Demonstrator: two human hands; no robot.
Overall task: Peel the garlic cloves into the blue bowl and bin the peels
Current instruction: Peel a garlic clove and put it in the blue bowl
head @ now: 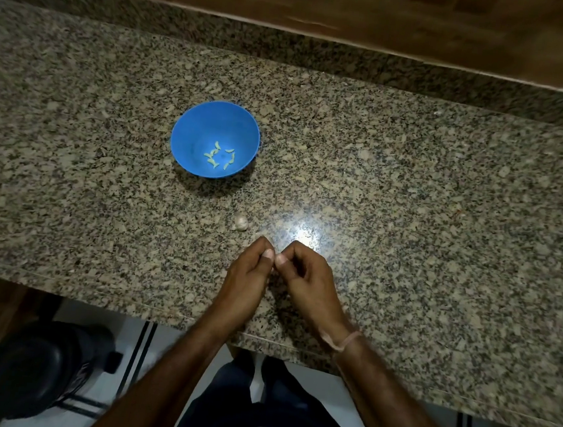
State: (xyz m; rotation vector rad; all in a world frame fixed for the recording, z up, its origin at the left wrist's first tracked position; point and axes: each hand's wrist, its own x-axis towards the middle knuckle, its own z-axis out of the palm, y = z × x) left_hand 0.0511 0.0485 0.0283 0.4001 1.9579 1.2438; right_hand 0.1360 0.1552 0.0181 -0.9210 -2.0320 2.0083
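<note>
Head view, looking down at a speckled granite bench [447, 195]. At the near left, on the floor below the bench edge, stands a dark bin [48, 370]. On the bench left of centre sits the blue bowl [192, 125], upright, with a few pale peeled cloves [218, 155] in its bottom. Nearer, just right of the bowl, a small unpeeled garlic piece [240, 222] lies loose on the bench. Just near of it, the left hand [250, 275] and right hand [308, 278] meet thumb to thumb, each grip closed tight with fingers curled, pinching what is probably a clove, almost wholly hidden between them. Garlic like this is likely light and firm, with dry, papery, brittle skin. It is best pinched at the ends, with a thumbnail lifting the skin at the root tip.
</note>
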